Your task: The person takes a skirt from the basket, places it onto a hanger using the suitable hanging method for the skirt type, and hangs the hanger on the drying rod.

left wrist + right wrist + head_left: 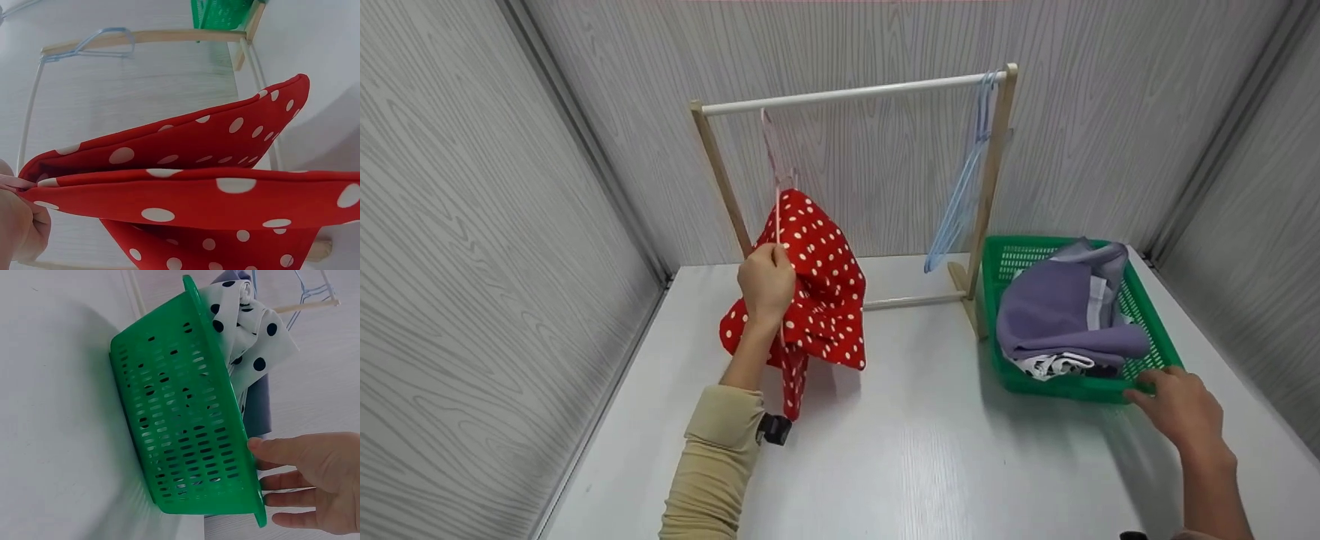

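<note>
My left hand (766, 283) grips the near side of a pink hanger (778, 214), with a red garment with white dots (829, 277) draped from it. The hanger's hook overlaps the white rod (855, 93) near its left end. In the left wrist view, the folds of red cloth (157, 194) spread out from the fingers. At the right, my right hand (1183, 405) holds the near right corner of a green basket (1065, 388). Its thumb lies on the rim in the right wrist view, with the fingertips partly hidden behind the edge.
Purple cloth (1046, 307) and white cloth with black dots (259, 343) fill the basket. Light blue hangers (960, 199) hang at the right end of the wooden rack (994, 180). Panel walls enclose the white table (915, 450) at the back and both sides.
</note>
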`<control>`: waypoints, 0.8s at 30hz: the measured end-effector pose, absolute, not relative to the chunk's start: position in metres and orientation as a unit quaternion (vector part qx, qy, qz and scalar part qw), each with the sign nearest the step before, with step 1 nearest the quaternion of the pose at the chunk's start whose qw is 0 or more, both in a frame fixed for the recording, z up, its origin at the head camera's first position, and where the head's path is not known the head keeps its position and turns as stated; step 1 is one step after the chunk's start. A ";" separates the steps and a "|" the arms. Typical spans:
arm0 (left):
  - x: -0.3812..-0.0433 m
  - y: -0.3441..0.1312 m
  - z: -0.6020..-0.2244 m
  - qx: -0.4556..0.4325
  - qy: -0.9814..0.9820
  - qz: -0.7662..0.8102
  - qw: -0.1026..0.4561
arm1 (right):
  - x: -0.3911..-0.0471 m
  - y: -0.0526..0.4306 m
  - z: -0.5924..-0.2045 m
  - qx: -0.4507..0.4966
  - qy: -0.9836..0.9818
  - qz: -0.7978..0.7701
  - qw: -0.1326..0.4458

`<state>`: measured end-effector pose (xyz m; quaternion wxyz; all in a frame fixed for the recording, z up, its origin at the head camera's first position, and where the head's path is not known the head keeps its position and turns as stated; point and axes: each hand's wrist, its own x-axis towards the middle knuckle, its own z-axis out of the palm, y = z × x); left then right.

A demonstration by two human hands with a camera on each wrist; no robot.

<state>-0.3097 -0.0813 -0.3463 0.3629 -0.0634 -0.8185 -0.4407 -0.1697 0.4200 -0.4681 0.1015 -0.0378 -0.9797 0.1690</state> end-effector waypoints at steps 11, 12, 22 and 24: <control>-0.316 -0.092 -0.328 -0.057 -0.816 -0.440 0.370 | -0.168 0.426 -0.478 -0.042 -0.976 0.184 0.110; -0.315 -0.091 -0.327 -0.058 -0.815 -0.440 0.372 | -0.168 0.426 -0.478 -0.043 -0.976 0.184 0.110; -0.327 -0.094 -0.306 -0.047 -0.820 -0.427 0.380 | -0.170 0.427 -0.481 -0.043 -0.975 0.182 0.123; -0.330 -0.097 -0.305 -0.037 -0.826 -0.418 0.376 | -0.171 0.426 -0.481 -0.044 -0.975 0.179 0.122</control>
